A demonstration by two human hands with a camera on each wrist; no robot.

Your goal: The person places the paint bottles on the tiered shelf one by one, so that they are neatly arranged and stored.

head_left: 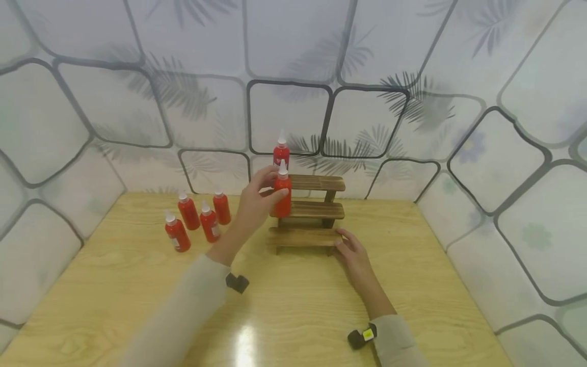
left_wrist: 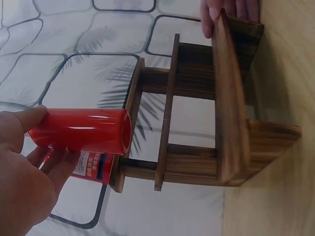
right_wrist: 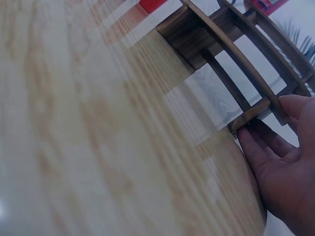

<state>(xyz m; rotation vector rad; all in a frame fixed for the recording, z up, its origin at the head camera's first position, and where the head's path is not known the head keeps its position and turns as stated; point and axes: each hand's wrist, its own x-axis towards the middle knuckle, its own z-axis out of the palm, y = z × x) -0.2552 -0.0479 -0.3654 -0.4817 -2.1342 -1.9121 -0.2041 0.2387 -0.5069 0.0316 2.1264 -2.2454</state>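
My left hand (head_left: 258, 198) pinches a red squeeze bottle (head_left: 283, 196) with a white pointed nozzle, thumb on one side and fingers on the other. The bottle is upright in front of the left end of a three-tier wooden stand (head_left: 304, 236). In the left wrist view its base (left_wrist: 125, 132) is near the top board, apart from the lower ones. Behind it, a second red bottle (head_left: 281, 152) stands on the top tier. At the bottom tier's right end, my right hand (head_left: 354, 257) grips the board, with the thumb above and fingertips against the leg (right_wrist: 248, 114).
Several more red bottles (head_left: 210, 224) with white nozzles stand in a group on the wood-grain table (head_left: 284, 306), left of the stand. Patterned walls (head_left: 293, 112) close off the back and both sides of the table.
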